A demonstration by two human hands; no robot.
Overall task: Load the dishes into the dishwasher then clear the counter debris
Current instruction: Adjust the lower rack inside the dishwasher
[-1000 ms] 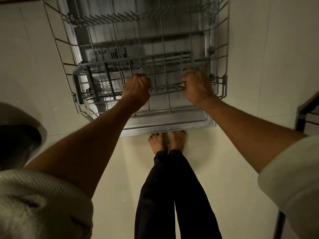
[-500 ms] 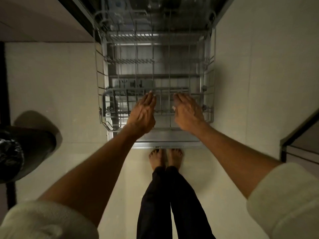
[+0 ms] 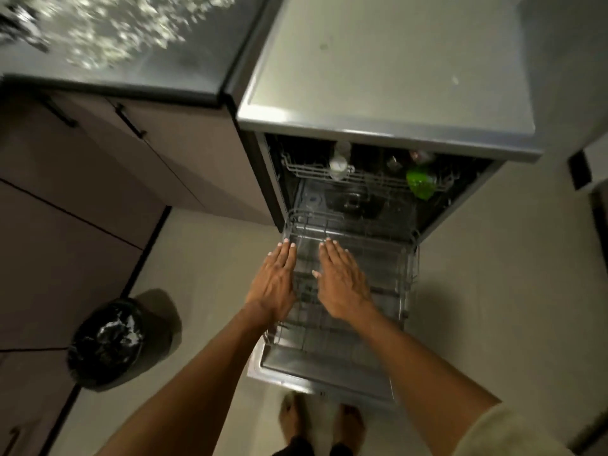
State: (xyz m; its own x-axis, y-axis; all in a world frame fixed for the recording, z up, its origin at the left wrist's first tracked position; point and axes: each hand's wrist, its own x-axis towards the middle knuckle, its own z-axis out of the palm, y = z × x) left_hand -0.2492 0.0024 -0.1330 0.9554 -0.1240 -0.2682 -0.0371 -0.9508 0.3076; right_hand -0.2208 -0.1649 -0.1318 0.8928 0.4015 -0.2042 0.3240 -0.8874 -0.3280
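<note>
The dishwasher (image 3: 388,126) stands open with its door (image 3: 325,373) folded down in front of my feet. An empty wire lower rack (image 3: 385,291) sits pulled out over the door. My left hand (image 3: 274,283) and my right hand (image 3: 340,284) hover side by side above the rack's left half, palms down, fingers straight, holding nothing. The upper rack (image 3: 362,174), inside the machine, carries a green item (image 3: 421,184) and some glassware (image 3: 340,161), which is blurred.
A dark speckled counter (image 3: 125,44) runs along the top left above brown cabinets (image 3: 98,179) with black handles. A black-lined bin (image 3: 107,340) stands on the pale floor at the left. Dark furniture shows at the right edge (image 3: 598,205).
Both hands let go of the rack's front rail, opened and lifted above it. The view has risen and pulled back, so the counter, the bin and the whole dishwasher show.
</note>
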